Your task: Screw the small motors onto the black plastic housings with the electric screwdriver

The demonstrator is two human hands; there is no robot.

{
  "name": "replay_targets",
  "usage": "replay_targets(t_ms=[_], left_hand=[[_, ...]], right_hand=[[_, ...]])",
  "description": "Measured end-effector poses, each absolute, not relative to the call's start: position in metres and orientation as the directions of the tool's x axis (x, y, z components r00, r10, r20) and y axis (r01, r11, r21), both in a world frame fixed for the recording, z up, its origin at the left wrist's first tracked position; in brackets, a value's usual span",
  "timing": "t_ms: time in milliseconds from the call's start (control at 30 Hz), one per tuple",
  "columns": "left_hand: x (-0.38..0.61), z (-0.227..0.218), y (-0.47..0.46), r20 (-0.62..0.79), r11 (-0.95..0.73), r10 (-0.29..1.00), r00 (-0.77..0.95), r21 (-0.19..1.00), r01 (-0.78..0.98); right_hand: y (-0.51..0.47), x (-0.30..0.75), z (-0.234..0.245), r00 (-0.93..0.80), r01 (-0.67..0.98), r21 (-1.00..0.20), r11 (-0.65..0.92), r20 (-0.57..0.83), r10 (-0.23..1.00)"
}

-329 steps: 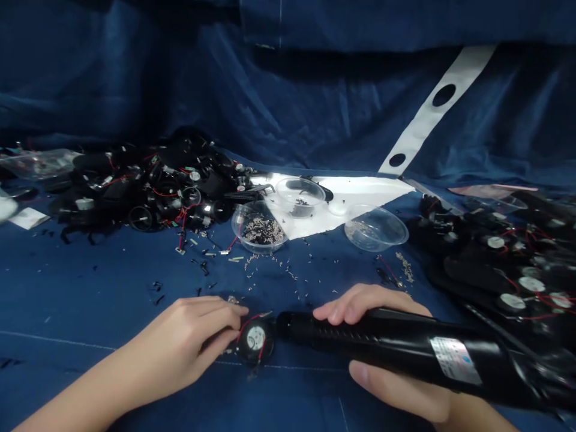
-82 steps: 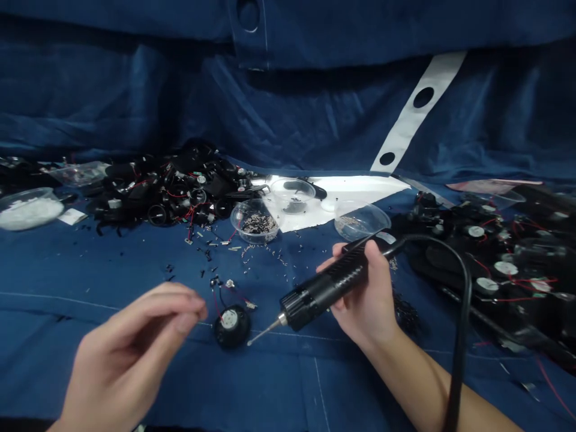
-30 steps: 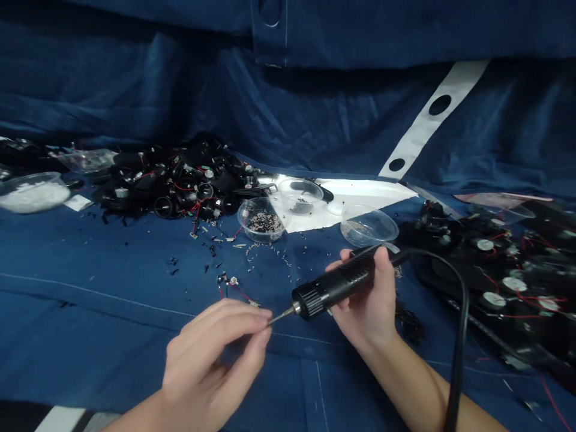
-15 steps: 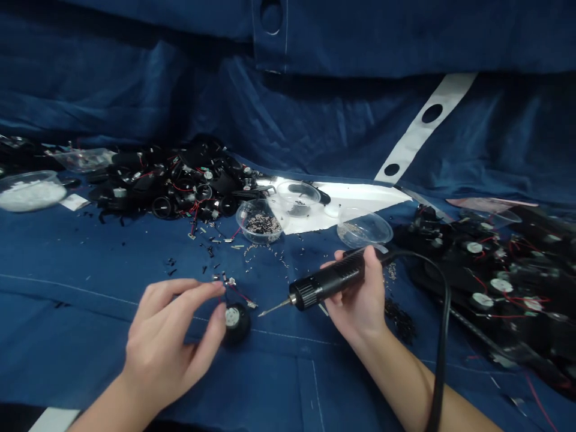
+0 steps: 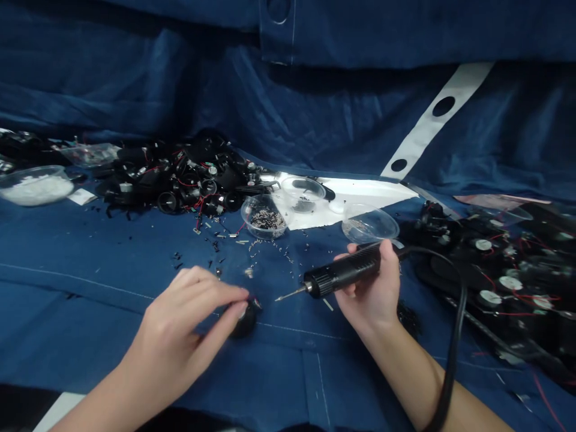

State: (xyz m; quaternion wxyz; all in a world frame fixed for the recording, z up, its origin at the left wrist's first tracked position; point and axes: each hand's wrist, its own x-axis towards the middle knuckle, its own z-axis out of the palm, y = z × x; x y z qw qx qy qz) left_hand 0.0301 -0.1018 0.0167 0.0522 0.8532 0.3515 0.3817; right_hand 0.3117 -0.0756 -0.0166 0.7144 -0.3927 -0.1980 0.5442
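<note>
My right hand [image 5: 371, 294] is wrapped around a black electric screwdriver [image 5: 346, 273], its thin metal bit pointing left and slightly down over the blue cloth. At left centre, my left hand [image 5: 189, 318] pinches thin wires [image 5: 254, 299] between thumb and forefinger, just above a small round black part [image 5: 245, 324] lying on the cloth. My fingers cover much of that part, and its pale centre is mostly hidden. The screwdriver's tip is apart from it, a short way to the right. A small whitish piece [image 5: 249, 272] lies beyond my left fingertips.
Black parts with red wires are heaped at the back left [image 5: 180, 180] and on the right [image 5: 504, 288]. A clear tub of small screws [image 5: 264, 231] and another clear tub [image 5: 371, 231] stand by white paper [image 5: 373, 193]. Loose screws lie scattered. The screwdriver's cord [image 5: 456, 336] crosses my right forearm.
My left thumb and forefinger have closed together over the round part, gathering its wires. Both hands and the screwdriver appear farther right, while the whole view has shifted slightly.
</note>
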Motion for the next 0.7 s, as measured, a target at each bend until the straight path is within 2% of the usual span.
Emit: replay_targets(t_ms=[100,300,467,700], left_hand=[[0.016,0.012,-0.119,0.567,-0.751,0.651,0.505,0.384,0.538],[-0.025,-0.007,-0.134,0.530,-0.662,0.718,0.451,0.322,0.676],[-0.023,-0.001,-0.126,0.585,-0.722,0.649,0.486,0.272,0.637],[-0.008,-0.020,-0.100,0.578,-0.792,0.610,0.542,0.470,0.391]], right_hand=[[-0.076,0.312,-0.010,0.349,-0.683,-0.728,0.057,-0.257,0.901],[-0.077,0.311,-0.003,0.341,-0.672,-0.737,0.064,-0.231,0.911],[-0.078,0.311,-0.003,0.335,-0.637,-0.767,0.072,-0.192,0.922],[-0.078,0.310,-0.004,0.338,-0.624,-0.779,0.066,-0.193,0.921]])
